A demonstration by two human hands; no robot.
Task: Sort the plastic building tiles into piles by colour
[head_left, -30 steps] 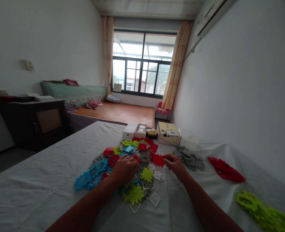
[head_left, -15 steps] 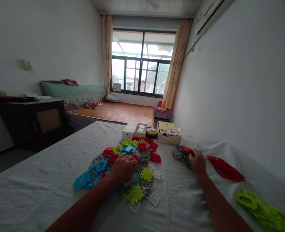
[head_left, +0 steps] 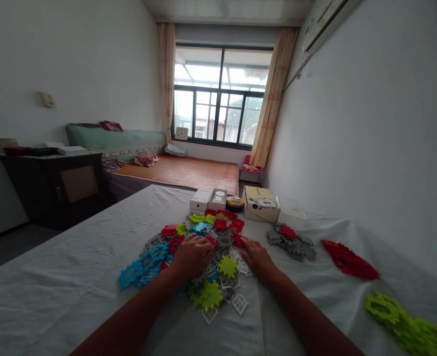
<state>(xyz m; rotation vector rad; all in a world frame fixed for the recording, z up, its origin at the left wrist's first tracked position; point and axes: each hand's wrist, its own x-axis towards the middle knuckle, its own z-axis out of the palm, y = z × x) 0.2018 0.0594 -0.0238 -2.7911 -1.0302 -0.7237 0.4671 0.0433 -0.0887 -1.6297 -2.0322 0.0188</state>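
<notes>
A pile of plastic gear-edged building pieces lies on the cloth-covered table, in red, blue, lime, grey and white. My left hand (head_left: 193, 256) rests on its middle with fingers bent and close together; what is under them is hidden. A red piece (head_left: 211, 241) shows just past its knuckles. At the pile's right edge, my right hand (head_left: 258, 258) reaches in with fingers stretched and thumb apart, its fingertips at another red piece (head_left: 236, 240). Lime pieces (head_left: 227, 267) and white window-like pieces (head_left: 239, 304) lie nearby. Blue pieces (head_left: 144, 264) spread to the left.
Right of the pile are a grey stack (head_left: 294, 247) topped by a red piece (head_left: 288, 231), a red stack (head_left: 350, 259) and a lime stack (head_left: 407, 321). Behind stand white boxes (head_left: 201, 199), a round black-and-yellow tin (head_left: 235, 203), a yellow box (head_left: 262, 203) and a clear container (head_left: 291, 211).
My right hand has left the grey stack and moved left to the pile's edge. The red piece it was touching now lies on the grey stack. My left hand has stayed on the pile.
</notes>
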